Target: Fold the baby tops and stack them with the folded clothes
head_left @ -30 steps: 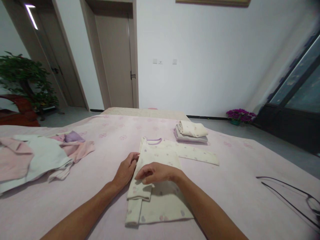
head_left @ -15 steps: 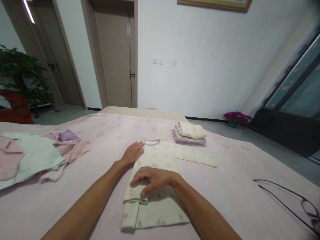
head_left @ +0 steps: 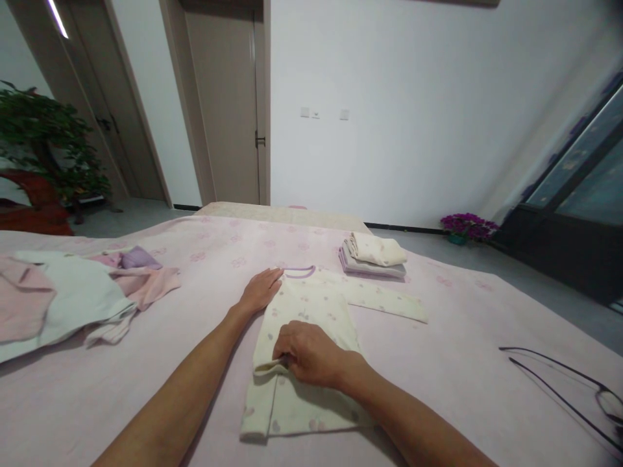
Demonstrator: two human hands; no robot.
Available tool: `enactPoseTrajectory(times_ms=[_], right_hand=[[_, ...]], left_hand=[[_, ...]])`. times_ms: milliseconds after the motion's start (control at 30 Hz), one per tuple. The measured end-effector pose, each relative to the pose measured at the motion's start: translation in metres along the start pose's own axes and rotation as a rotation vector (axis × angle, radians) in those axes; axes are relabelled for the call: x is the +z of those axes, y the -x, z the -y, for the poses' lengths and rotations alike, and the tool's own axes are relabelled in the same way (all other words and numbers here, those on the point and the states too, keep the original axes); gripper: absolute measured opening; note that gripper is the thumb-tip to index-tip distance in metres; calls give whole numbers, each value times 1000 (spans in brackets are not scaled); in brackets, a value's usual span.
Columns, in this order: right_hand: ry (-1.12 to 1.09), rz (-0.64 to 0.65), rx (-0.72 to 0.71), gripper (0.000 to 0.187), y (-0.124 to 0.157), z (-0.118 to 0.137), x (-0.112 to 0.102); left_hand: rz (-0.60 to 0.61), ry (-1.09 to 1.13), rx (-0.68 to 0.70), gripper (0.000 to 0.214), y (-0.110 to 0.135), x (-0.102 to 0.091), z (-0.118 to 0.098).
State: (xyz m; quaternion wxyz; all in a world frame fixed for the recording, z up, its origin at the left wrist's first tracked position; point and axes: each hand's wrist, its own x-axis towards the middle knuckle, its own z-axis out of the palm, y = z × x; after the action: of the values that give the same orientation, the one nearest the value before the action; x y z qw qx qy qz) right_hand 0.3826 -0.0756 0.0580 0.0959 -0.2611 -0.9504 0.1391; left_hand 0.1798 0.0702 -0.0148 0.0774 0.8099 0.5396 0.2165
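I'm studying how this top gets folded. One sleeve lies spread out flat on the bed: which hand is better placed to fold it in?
Probably the right hand: the spread sleeve lies on its side, though it pinches the folded sleeve's cuff. The left hand rests flat by the purple collar, on the far side.

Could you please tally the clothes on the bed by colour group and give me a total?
Cream garment being folded: 1
Folded cream and lilac pieces in the stack: 2
Loose pink, white and purple pile: pieces overlap, count unclear
Total countable: 3

The right hand (head_left: 307,353) hides its fingertips under the shirt's (head_left: 311,311) folded sleeve; eyeglasses (head_left: 579,386) run off-frame.
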Motion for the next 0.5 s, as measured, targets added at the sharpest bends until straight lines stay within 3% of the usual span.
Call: enactPoseTrajectory(times_ms=[200, 400, 500], right_hand=[[40, 5, -115, 41, 12, 21, 0], [131, 4, -55, 19, 14, 22, -3], [141, -2, -77, 21, 16, 20, -7]], left_hand=[[-10, -11, 7, 52, -1, 1, 0], [-25, -13, 8, 51, 0, 1, -1], [-28, -13, 2, 49, -1, 0, -1]])
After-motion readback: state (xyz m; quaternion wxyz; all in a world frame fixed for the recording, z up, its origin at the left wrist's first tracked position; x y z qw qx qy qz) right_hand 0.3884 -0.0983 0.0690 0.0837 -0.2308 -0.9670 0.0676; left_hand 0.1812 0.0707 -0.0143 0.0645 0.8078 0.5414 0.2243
